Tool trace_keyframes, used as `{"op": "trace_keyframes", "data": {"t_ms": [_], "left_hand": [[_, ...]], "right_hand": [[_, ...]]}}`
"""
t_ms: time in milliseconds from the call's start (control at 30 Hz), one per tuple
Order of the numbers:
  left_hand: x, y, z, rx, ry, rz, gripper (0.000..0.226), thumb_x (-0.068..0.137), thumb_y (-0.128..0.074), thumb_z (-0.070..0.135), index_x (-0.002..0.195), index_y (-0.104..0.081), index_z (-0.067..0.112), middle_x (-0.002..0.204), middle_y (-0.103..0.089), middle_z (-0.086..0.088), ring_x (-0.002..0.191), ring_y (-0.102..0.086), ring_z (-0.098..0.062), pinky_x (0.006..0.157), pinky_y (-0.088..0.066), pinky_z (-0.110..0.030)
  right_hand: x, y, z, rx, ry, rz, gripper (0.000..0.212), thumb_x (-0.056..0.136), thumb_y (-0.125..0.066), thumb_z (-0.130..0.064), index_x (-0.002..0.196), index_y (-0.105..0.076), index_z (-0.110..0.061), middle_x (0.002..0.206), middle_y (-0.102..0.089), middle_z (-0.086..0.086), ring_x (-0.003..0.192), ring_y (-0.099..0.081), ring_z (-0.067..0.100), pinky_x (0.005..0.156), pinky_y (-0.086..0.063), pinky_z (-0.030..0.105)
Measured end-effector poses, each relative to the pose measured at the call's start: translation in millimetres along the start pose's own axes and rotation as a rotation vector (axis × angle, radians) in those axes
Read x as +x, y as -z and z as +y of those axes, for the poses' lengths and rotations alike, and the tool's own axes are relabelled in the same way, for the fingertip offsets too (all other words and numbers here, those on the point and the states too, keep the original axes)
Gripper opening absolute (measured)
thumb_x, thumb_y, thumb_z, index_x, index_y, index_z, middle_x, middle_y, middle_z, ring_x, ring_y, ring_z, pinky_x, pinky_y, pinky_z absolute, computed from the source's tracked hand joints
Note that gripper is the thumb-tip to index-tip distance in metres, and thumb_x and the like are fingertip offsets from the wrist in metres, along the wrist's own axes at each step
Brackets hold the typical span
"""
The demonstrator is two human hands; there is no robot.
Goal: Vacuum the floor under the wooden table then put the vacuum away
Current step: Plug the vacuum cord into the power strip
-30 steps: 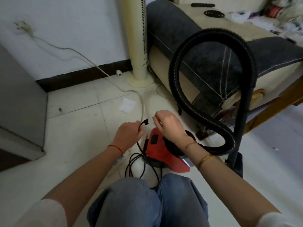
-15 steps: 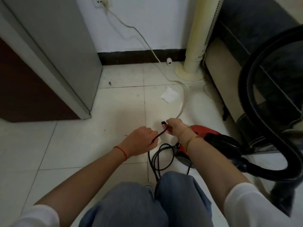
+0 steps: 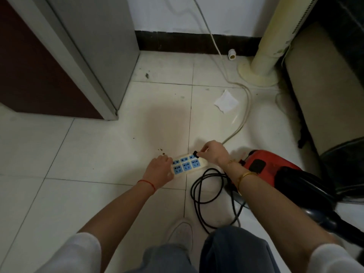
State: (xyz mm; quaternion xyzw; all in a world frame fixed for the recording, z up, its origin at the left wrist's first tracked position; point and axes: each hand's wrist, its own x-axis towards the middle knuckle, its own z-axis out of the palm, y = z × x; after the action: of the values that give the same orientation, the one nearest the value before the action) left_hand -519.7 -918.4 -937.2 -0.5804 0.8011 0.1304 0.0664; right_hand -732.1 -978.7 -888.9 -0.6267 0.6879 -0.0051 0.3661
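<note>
The red and black vacuum lies on the white tiled floor at the right, its black power cord coiled in front of it. A white power strip with blue sockets lies on the floor between my hands. My left hand holds the strip's left end down. My right hand pinches the cord's black plug at the strip's far right socket. The vacuum's black hose shows at the right edge.
A grey cabinet stands at the left. A cream tower fan stands by the wall, with a sofa right of it. The strip's white cable curves across the floor near a white paper scrap. Crumbs dot the tiles.
The view swung down and left. My left hand let go of the black cord and now presses on the power strip. My right hand brought the plug down to the strip's socket.
</note>
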Motion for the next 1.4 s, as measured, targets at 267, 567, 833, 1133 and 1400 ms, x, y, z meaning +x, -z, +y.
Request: {"op": "trace_keyframes", "data": {"t_ms": [267,567,833,1133,1400], "left_hand": [[26,-67,6,-0.183,0.163,0.005,0.080,0.071,-0.078,0.036,0.136,-0.038,0.010,0.130,-0.044,-0.005,0.116,-0.044,-0.021,0.100,-0.039,-0.029],[34,-77,-1,-0.449,0.236,0.106,0.064,0.069,-0.080,0.019,0.124,-0.048,0.008,0.121,-0.048,-0.007,0.110,-0.047,-0.021,0.087,-0.044,-0.028],[33,-78,-5,-0.539,0.247,0.126,0.068,0.062,-0.086,0.020,0.120,-0.052,0.010,0.117,-0.051,-0.005,0.109,-0.048,-0.020,0.088,-0.044,-0.028],[38,-76,-10,-0.553,0.258,0.089,0.072,0.057,-0.089,0.023,0.118,-0.054,0.009,0.113,-0.053,-0.005,0.105,-0.049,-0.020,0.086,-0.045,-0.029],[37,-74,-12,-0.541,0.236,0.082,0.076,0.056,-0.090,0.025,0.120,-0.053,0.008,0.116,-0.053,-0.005,0.108,-0.049,-0.020,0.086,-0.045,-0.031]], "right_hand": [[23,-53,-9,-0.469,0.369,-0.106,0.028,0.091,-0.058,-0.032,0.109,-0.065,-0.013,0.107,-0.066,0.008,0.099,-0.061,0.025,0.077,-0.046,0.031],[38,-78,-43,-0.780,0.509,-0.188,0.021,0.094,-0.049,-0.014,0.105,-0.065,-0.005,0.106,-0.066,0.012,0.096,-0.064,0.027,0.072,-0.044,0.030],[36,-73,-62,-0.955,0.570,-0.239,0.015,0.092,-0.052,-0.009,0.105,-0.060,-0.005,0.111,-0.061,0.013,0.099,-0.062,0.027,0.073,-0.044,0.032],[42,-74,-65,-0.944,0.632,-0.264,0.020,0.090,-0.055,-0.011,0.109,-0.058,-0.005,0.113,-0.059,0.013,0.099,-0.061,0.028,0.073,-0.044,0.033],[43,-64,-57,-0.953,0.615,-0.230,0.025,0.089,-0.057,-0.015,0.112,-0.058,-0.005,0.113,-0.059,0.013,0.100,-0.061,0.028,0.072,-0.039,0.031]]}}
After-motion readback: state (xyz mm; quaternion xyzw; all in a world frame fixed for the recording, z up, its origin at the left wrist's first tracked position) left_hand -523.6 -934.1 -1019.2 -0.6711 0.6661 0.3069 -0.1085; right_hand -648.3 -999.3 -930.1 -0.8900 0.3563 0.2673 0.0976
